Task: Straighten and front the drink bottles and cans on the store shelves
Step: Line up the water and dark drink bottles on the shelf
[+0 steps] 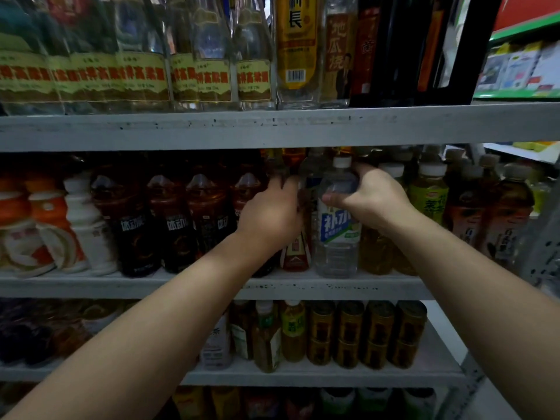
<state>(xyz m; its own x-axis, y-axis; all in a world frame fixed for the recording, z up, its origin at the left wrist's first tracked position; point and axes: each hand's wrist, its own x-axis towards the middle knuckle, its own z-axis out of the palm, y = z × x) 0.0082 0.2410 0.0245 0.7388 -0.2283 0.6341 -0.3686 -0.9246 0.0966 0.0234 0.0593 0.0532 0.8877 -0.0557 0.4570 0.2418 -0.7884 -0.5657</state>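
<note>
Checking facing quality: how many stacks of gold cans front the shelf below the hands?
4 gold can stacks, side by side at the right end of that shelf; others may be hidden behind.

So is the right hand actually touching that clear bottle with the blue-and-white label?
Touching. The head view shows the right hand curled round the shoulder of the clear bottle, thumb lying across its front above the label.

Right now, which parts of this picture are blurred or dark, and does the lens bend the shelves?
Head view: the liquor bottles at top left are smeared; the water bottle in the right hand reads sharpest; the left hand covers an amber bottle; the bottom-left bottles sit in deep shadow; the wide lens slants the shelf edge.
</note>
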